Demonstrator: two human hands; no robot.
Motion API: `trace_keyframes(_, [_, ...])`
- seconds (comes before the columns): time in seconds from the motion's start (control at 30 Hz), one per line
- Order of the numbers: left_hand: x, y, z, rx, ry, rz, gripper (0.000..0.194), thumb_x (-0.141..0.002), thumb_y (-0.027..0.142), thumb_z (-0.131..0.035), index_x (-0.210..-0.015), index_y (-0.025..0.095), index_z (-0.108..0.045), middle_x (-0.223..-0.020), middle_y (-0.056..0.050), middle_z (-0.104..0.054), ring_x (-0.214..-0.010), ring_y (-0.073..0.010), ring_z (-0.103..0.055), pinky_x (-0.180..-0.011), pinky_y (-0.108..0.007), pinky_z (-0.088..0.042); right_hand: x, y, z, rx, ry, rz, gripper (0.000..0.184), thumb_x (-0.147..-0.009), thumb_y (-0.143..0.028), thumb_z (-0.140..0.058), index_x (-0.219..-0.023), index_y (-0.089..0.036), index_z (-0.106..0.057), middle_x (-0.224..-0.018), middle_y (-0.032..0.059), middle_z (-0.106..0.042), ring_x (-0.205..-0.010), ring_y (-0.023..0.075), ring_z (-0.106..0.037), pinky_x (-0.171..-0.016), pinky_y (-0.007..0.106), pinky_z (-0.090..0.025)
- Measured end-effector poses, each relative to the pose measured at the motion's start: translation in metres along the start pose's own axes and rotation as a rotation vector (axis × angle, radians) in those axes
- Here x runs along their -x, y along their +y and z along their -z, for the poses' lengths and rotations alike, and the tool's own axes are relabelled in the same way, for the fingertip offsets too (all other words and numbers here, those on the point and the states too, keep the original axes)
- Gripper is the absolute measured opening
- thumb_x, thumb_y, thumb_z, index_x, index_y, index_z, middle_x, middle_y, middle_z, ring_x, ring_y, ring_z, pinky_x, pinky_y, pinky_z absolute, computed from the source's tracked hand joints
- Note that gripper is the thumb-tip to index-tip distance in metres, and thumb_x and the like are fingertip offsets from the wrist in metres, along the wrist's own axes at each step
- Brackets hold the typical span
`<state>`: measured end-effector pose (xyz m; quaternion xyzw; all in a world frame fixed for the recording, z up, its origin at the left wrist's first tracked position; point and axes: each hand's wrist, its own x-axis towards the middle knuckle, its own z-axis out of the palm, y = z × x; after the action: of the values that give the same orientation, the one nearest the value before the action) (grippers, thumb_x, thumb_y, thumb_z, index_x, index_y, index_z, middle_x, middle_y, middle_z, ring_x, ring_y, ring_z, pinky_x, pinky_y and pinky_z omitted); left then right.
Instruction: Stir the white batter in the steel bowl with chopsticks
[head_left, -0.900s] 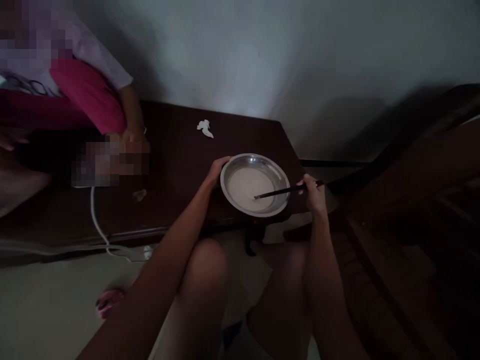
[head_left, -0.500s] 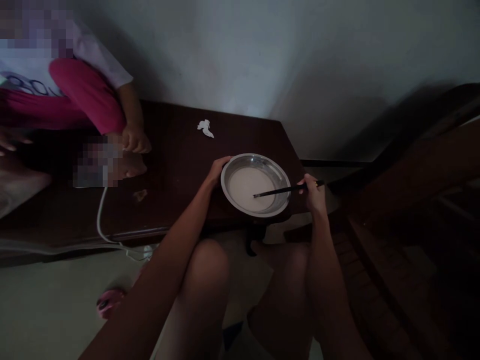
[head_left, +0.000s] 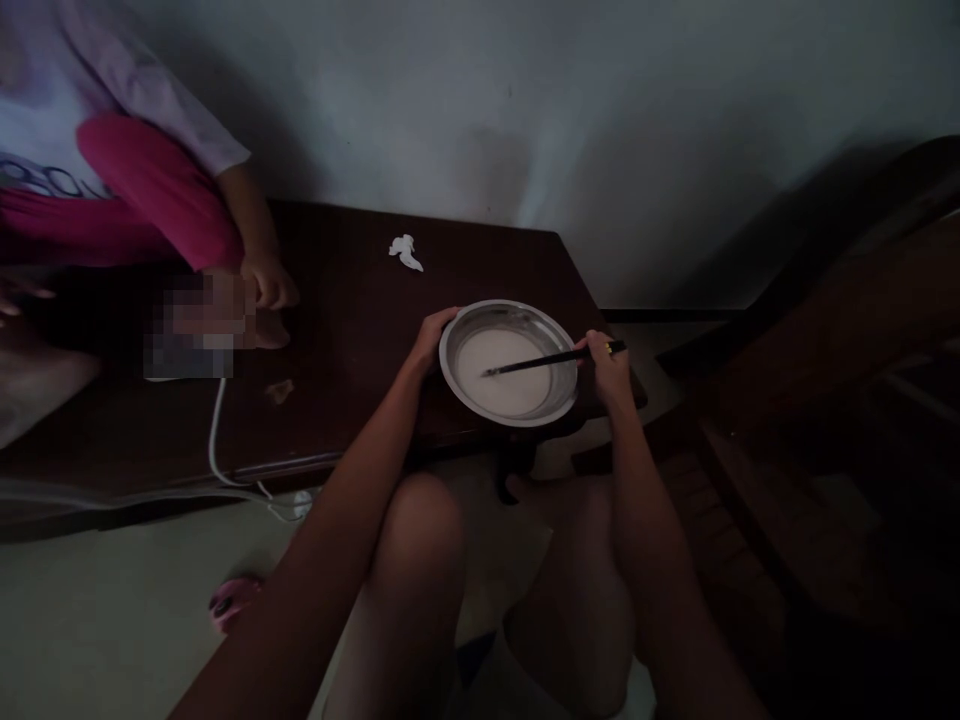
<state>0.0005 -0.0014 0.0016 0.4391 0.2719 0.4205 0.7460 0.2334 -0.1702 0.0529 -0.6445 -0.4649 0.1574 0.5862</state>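
Observation:
A shiny metal basin (head_left: 517, 418) rests at the front edge of a dark wooden bench, with a whitish batter-like liquid (head_left: 499, 345) inside. My left hand (head_left: 433, 336) grips its rim on the left side, fingers partly hidden behind it. Black chopsticks (head_left: 536, 363) slant over the right rim, their tips dipping into the liquid left of centre. My right hand (head_left: 609, 368) is closed around their upper end, just beyond the basin's right side. Something yellow shows at the fingers.
A crumpled white tissue (head_left: 406, 252) lies on the bench (head_left: 337, 300) behind the basin. Another person in pink trousers (head_left: 150, 180) sits at the left, by a white cable (head_left: 217, 430). A pink object (head_left: 234, 602) is on the floor; dark wooden furniture (head_left: 810, 350) stands right.
My right hand has shifted left and slightly up, carrying the chopsticks; their tips have moved left through the liquid. My left hand stays on the rim. The view has shifted slightly.

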Motion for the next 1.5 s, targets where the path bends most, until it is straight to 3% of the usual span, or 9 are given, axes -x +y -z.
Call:
trace_keyframes(0.17, [0.001,0.001,-0.001,0.028,0.007,0.037,0.022,-0.067,0.036,-0.067,-0.075,0.016,-0.072,-0.076,-0.002,-0.068,-0.073,-0.0169,-0.058,-0.070,-0.027,-0.046,-0.006,0.000,-0.003,0.001,0.120,-0.028,0.049,-0.081,-0.062,-0.055,-0.055,-0.020,-0.059,-0.047,-0.0025,-0.052,-0.044,0.0101,-0.045,-0.050,0.026,-0.038])
trace_keyframes(0.33, [0.000,0.002,0.000,-0.006,0.035,0.005,0.021,-0.066,0.036,-0.067,-0.072,0.017,-0.071,-0.076,-0.001,-0.068,-0.073,-0.0167,-0.058,-0.071,-0.027,-0.046,-0.007,0.000,-0.005,-0.022,-0.008,-0.028,0.045,-0.081,-0.060,-0.058,-0.058,-0.021,-0.061,-0.048,-0.0025,-0.053,-0.047,0.0107,-0.047,-0.051,0.026,-0.039])
trace_keyframes(0.5, [0.002,0.003,-0.002,0.019,0.031,0.031,0.023,-0.066,0.038,-0.067,-0.072,0.016,-0.071,-0.074,-0.002,-0.067,-0.071,-0.0165,-0.058,-0.071,-0.028,-0.046,-0.009,0.002,0.000,-0.007,0.132,-0.019,0.048,-0.080,-0.062,-0.056,-0.055,-0.020,-0.058,-0.050,-0.0023,-0.053,-0.044,0.0088,-0.043,-0.047,0.025,-0.034])
trace_keyframes(0.7, [0.004,0.004,-0.003,0.029,0.055,0.024,0.028,-0.061,0.037,-0.071,-0.079,0.015,-0.075,-0.079,-0.003,-0.070,-0.077,-0.0186,-0.061,-0.074,-0.029,-0.047,-0.007,0.002,0.001,-0.002,-0.013,-0.009,0.047,-0.081,-0.061,-0.057,-0.059,-0.020,-0.063,-0.047,-0.0030,-0.051,-0.046,0.0097,-0.045,-0.051,0.026,-0.038])
trace_keyframes(0.83, [0.004,0.004,-0.002,0.012,0.070,0.033,0.028,-0.061,0.036,-0.071,-0.079,0.014,-0.075,-0.077,-0.004,-0.070,-0.073,-0.0186,-0.061,-0.072,-0.030,-0.048,-0.009,0.003,0.006,-0.015,0.137,-0.037,0.051,-0.078,-0.064,-0.058,-0.053,-0.020,-0.059,-0.046,-0.0024,-0.052,-0.041,0.0083,-0.041,-0.044,0.025,-0.031])
trace_keyframes(1.03, [0.001,0.003,0.001,0.009,0.126,0.011,0.027,-0.058,0.033,-0.069,-0.077,0.015,-0.075,-0.076,-0.004,-0.070,-0.075,-0.0194,-0.062,-0.071,-0.030,-0.049,-0.008,-0.002,0.003,0.011,-0.049,0.027,0.046,-0.081,-0.060,-0.057,-0.061,-0.020,-0.065,-0.049,-0.0026,-0.054,-0.048,0.0101,-0.049,-0.054,0.026,-0.041])
trace_keyframes(1.2, [-0.002,0.002,0.003,-0.018,0.199,-0.028,0.024,-0.057,0.032,-0.063,-0.072,0.016,-0.072,-0.073,-0.003,-0.069,-0.075,-0.0193,-0.060,-0.070,-0.029,-0.047,-0.011,0.001,0.010,-0.017,0.155,-0.005,0.047,-0.082,-0.059,-0.057,-0.055,-0.020,-0.060,-0.046,-0.0033,-0.051,-0.042,0.0083,-0.041,-0.047,0.025,-0.032])
trace_keyframes(1.4, [-0.004,0.002,0.004,-0.036,0.248,-0.059,0.019,-0.059,0.030,-0.057,-0.068,0.017,-0.068,-0.070,-0.002,-0.065,-0.074,-0.0191,-0.058,-0.071,-0.030,-0.046,-0.009,0.001,0.001,0.009,-0.081,0.016,0.047,-0.082,-0.062,-0.055,-0.061,-0.020,-0.064,-0.048,-0.0029,-0.053,-0.049,0.0110,-0.049,-0.055,0.027,-0.040])
trace_keyframes(1.5, [-0.003,0.003,0.005,-0.018,0.264,-0.053,0.016,-0.062,0.028,-0.054,-0.066,0.018,-0.066,-0.069,-0.002,-0.063,-0.074,-0.0190,-0.058,-0.073,-0.030,-0.047,-0.013,0.002,0.002,0.006,0.070,0.028,0.047,-0.081,-0.062,-0.055,-0.061,-0.020,-0.063,-0.050,-0.0024,-0.055,-0.049,0.0106,-0.049,-0.055,0.026,-0.039])
